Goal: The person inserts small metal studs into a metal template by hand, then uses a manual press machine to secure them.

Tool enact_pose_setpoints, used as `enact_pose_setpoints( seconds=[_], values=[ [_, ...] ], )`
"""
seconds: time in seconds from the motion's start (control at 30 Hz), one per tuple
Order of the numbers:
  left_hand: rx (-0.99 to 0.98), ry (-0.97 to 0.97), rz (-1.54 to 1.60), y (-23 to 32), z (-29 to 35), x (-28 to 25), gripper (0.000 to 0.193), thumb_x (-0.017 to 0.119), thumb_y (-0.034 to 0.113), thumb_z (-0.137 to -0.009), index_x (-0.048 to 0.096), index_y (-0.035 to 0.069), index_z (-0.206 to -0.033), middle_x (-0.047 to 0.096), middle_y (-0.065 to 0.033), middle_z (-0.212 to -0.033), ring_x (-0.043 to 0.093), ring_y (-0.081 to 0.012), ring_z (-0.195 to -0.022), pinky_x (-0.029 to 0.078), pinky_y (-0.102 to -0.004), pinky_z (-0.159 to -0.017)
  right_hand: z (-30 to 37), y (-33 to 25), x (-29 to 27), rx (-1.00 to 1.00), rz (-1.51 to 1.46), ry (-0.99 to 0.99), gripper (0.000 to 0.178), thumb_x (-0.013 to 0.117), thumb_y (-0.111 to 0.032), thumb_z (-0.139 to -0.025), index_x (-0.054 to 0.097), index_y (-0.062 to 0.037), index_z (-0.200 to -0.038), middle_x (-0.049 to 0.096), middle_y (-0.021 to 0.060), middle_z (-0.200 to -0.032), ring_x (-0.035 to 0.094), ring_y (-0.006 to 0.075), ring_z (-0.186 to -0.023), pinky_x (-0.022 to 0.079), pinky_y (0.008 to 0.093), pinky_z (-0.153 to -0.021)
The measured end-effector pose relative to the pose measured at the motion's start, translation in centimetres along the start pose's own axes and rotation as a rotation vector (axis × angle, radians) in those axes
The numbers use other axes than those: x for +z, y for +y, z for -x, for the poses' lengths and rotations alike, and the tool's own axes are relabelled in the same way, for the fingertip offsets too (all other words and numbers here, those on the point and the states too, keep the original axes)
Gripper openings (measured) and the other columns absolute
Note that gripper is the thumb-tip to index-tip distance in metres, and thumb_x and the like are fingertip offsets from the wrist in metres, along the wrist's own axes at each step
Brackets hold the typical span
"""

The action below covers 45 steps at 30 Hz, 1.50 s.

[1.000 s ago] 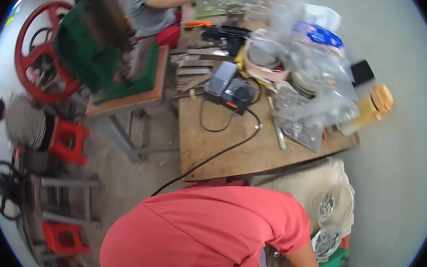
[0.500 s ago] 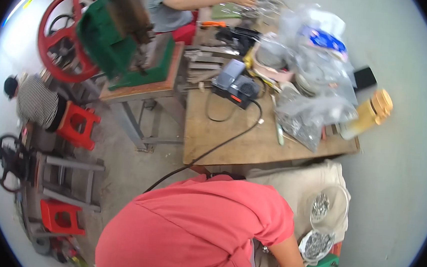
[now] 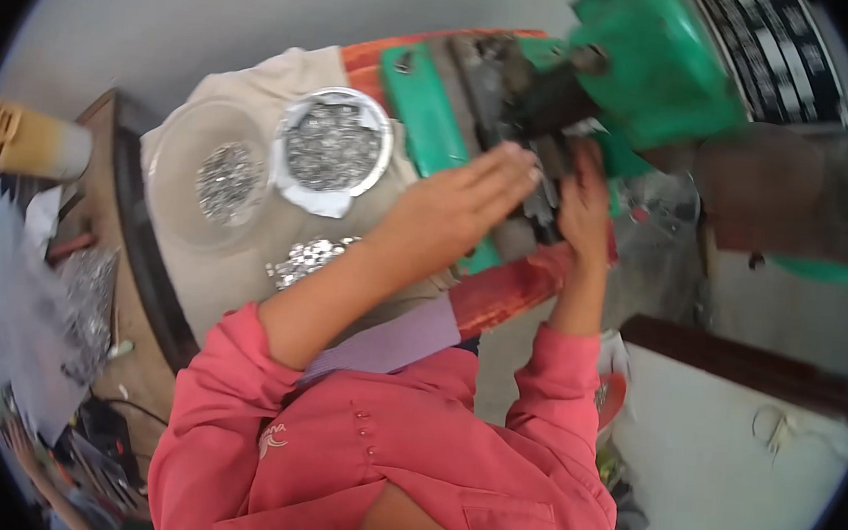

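Note:
A green bench press (image 3: 658, 74) stands in front of me, with a dark metal die area in its middle. My left hand (image 3: 454, 203) reaches over the green base (image 3: 422, 100), its fingers stretched out and their tips at the dark metal parts. Close to the other side of those parts, my right hand (image 3: 585, 210) is raised with its fingers extended along the metal. I make out nothing held in either hand; blur hides the fingertips. A loose pile of small shiny metal pieces (image 3: 310, 259) lies beside my left forearm.
Left of the press, a beige cloth (image 3: 259, 78) bears a translucent tub (image 3: 175, 161) and a lined round bowl (image 3: 386, 152), both containing small metal pieces. Farther left, a wooden table (image 3: 133, 292) holds plastic bags (image 3: 27, 304) and a yellow-capped bottle (image 3: 30, 141). A red-orange cloth (image 3: 512, 290) edges the bench.
My view has swung from the wooden table and room to the green press and the containers. Both my hands now show at the press; earlier only one bare forearm showed at the lower right.

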<state>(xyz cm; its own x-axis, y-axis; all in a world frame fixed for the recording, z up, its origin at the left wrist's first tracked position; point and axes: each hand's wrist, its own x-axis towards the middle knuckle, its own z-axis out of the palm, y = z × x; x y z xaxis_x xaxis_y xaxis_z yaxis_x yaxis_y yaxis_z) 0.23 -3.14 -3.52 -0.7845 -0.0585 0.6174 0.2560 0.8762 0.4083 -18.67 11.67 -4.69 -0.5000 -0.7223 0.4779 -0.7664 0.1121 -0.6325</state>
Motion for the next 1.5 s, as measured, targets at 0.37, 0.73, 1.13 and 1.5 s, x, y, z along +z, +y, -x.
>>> enact_pose_setpoints(
  seconds=[0.37, 0.73, 1.13, 1.5],
  values=[
    [-0.034, 0.009, 0.059, 0.3, 0.5, 0.3, 0.056, 0.057, -0.005, -0.080, 0.056, 0.004, -0.135, 0.054, -0.0101, -0.143, 0.049, -0.0275, -0.137, 0.053, -0.0358, -0.099, 0.2, -3.0, -0.2, 0.126, -0.048, 0.088, 0.013, 0.058, -0.003, -0.095, 0.067, 0.0017, -0.103, 0.061, 0.0097, -0.096, 0.059, 0.0196, -0.089, 0.046, 0.0296, -0.082],
    [-0.407, 0.183, 0.397, -0.1, 0.0, 1.3, 0.095, 0.087, 0.013, -0.066, 0.034, -0.002, -0.143, 0.042, -0.0246, -0.140, 0.045, -0.0420, -0.129, 0.041, -0.0456, -0.108, 0.1, -3.2, -11.4, -0.019, 0.273, 1.190, 0.041, 0.045, -0.032, -0.108, 0.053, 0.0042, -0.126, 0.055, 0.0097, -0.106, 0.052, 0.0165, -0.092, 0.046, 0.0320, -0.084],
    [-0.359, 0.196, 0.244, -0.4, -0.7, 2.1, 0.097, 0.089, 0.023, -0.059, 0.038, -0.008, -0.136, 0.040, -0.0229, -0.141, 0.044, -0.0414, -0.127, 0.040, -0.0458, -0.108, -5.1, -3.0, -21.6, -0.201, 0.043, 1.153, 0.075, 0.038, -0.063, -0.101, 0.048, 0.0058, -0.130, 0.055, 0.0163, -0.122, 0.059, 0.0267, -0.103, 0.054, 0.0416, -0.091],
    [-0.366, 0.185, 0.149, -0.3, -0.8, 2.0, 0.094, 0.086, 0.024, -0.058, 0.041, -0.008, -0.133, 0.043, -0.0213, -0.139, 0.047, -0.0398, -0.122, 0.042, -0.0457, -0.104, -4.8, -5.6, -20.8, -0.015, -0.051, 1.077, 0.077, 0.037, -0.061, -0.102, 0.040, 0.0031, -0.143, 0.047, 0.0182, -0.141, 0.051, 0.0344, -0.125, 0.044, 0.0474, -0.109]
  ],
)
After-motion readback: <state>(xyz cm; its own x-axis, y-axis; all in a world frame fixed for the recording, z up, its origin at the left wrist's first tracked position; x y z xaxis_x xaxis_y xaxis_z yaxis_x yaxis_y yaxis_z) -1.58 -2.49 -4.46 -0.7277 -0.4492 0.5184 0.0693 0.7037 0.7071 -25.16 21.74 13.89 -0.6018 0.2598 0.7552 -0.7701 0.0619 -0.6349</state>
